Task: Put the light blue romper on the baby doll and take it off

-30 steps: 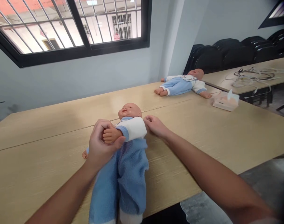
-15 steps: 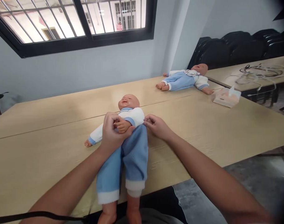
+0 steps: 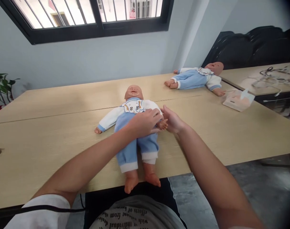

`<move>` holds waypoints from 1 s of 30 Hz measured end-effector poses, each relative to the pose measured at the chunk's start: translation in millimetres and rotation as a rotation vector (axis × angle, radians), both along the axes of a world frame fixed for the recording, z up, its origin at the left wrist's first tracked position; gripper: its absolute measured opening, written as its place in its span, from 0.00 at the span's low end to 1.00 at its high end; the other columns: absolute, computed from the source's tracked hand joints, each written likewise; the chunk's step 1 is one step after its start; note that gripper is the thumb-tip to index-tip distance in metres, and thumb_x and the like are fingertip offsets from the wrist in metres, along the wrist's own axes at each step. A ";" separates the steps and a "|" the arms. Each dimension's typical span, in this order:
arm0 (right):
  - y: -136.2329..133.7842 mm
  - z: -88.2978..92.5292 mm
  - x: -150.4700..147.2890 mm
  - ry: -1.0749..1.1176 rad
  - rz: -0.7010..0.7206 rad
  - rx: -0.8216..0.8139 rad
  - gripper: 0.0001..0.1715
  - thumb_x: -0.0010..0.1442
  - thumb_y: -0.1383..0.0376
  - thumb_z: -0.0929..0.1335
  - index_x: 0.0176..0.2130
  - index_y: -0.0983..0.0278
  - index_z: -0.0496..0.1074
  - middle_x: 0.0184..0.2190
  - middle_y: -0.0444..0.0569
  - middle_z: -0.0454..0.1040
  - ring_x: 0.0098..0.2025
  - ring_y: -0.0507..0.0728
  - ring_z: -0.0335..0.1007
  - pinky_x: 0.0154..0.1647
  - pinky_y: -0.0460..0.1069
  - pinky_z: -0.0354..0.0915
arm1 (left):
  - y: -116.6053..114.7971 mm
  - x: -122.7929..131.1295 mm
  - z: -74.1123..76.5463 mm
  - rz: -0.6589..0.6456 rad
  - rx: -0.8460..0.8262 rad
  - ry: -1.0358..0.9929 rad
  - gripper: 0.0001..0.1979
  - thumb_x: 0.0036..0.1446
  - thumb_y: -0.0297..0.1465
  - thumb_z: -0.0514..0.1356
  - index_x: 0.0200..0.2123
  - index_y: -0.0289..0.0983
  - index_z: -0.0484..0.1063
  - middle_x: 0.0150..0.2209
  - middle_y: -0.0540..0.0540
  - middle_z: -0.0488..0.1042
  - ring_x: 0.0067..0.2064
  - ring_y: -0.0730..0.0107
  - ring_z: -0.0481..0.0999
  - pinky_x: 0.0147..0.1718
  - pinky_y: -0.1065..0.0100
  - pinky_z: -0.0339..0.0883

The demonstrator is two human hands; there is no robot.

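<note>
A baby doll (image 3: 133,92) in a white top with an elephant bib and blue trousers lies face up, its feet at the table's near edge. My left hand (image 3: 146,122) reaches across its belly, fingers bent on the doll's sleeve and forearm at the right. My right hand (image 3: 173,120) is on the outer side of that same arm, its fingers partly hidden behind the sleeve. The doll's small hand (image 3: 162,124) shows between my two hands. Its other arm (image 3: 109,120) lies stretched out to the left on the table.
A second, similarly dressed doll (image 3: 192,78) lies at the back right of the table (image 3: 51,140). Near it stands a tissue box (image 3: 238,100). Cables (image 3: 273,76) lie on another table, with stacked black chairs (image 3: 235,47) behind. A plant (image 3: 3,86) is at the far left.
The doll now lies flatter and straighter, bib showing, its feet higher in view. My left hand has moved right, across the belly to the doll's arm. The view has shifted.
</note>
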State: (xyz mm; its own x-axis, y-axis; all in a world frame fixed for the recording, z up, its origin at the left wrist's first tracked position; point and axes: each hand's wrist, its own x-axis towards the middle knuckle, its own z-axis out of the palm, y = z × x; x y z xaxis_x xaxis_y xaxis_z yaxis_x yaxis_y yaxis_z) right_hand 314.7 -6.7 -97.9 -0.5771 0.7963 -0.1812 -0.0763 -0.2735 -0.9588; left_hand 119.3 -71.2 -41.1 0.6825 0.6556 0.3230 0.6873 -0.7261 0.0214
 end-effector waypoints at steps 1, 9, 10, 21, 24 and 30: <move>-1.3 2.4 3.4 0.007 0.015 -0.039 0.32 0.66 0.35 0.61 0.33 0.59 0.68 0.14 0.40 0.61 0.15 0.53 0.55 0.17 0.49 0.57 | -7.9 0.6 2.7 -0.019 -0.018 0.006 0.20 0.65 0.41 0.65 0.54 0.38 0.69 0.52 0.41 0.73 0.53 0.55 0.73 0.42 0.62 0.67; -0.2 16.4 23.3 -0.222 -0.095 0.255 0.20 0.64 0.56 0.73 0.53 0.60 0.77 0.50 0.52 0.81 0.44 0.60 0.76 0.44 0.52 0.72 | -144.3 -17.9 -0.9 -0.218 -0.173 -0.126 0.12 0.68 0.42 0.62 0.46 0.40 0.73 0.41 0.47 0.78 0.42 0.62 0.77 0.43 0.60 0.70; 0.6 16.7 25.6 -0.306 -0.127 0.336 0.21 0.65 0.56 0.72 0.54 0.61 0.77 0.53 0.53 0.80 0.48 0.62 0.76 0.49 0.54 0.71 | -160.0 -19.2 -5.9 -0.200 -0.183 -0.109 0.13 0.67 0.42 0.64 0.48 0.41 0.73 0.40 0.48 0.78 0.41 0.63 0.77 0.40 0.61 0.70; -147.7 -1.0 17.3 -0.674 -0.022 1.506 0.06 0.68 0.63 0.68 0.46 0.56 0.75 0.44 0.54 0.80 0.46 0.64 0.75 0.46 0.59 0.70 | -190.9 -22.1 -48.4 0.020 -0.007 -0.140 0.04 0.69 0.33 0.62 0.45 0.41 0.73 0.33 0.52 0.76 0.32 0.64 0.78 0.33 0.61 0.66; -171.9 -9.9 10.9 -0.772 -0.110 1.569 0.08 0.68 0.67 0.67 0.47 0.57 0.74 0.42 0.54 0.80 0.42 0.63 0.76 0.43 0.58 0.71 | -194.0 -19.7 -53.0 0.017 0.000 -0.129 0.04 0.70 0.33 0.60 0.45 0.41 0.72 0.33 0.52 0.76 0.33 0.64 0.78 0.33 0.61 0.65; -189.5 -11.9 3.5 -0.676 -0.163 1.467 0.08 0.66 0.70 0.66 0.43 0.56 0.70 0.36 0.51 0.80 0.37 0.63 0.76 0.38 0.58 0.72 | -194.1 -16.8 -61.0 0.072 0.038 -0.221 0.03 0.69 0.32 0.61 0.44 0.40 0.72 0.32 0.51 0.78 0.33 0.64 0.78 0.34 0.60 0.64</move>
State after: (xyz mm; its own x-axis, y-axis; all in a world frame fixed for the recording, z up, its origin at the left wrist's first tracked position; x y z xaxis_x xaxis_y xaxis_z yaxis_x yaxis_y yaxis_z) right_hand 318.2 -196.1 -109.7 -0.6087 0.5455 0.5761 0.5098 0.8253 -0.2428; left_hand 102.5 -265.3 -102.2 0.5448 0.6846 0.4843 0.7188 -0.6787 0.1508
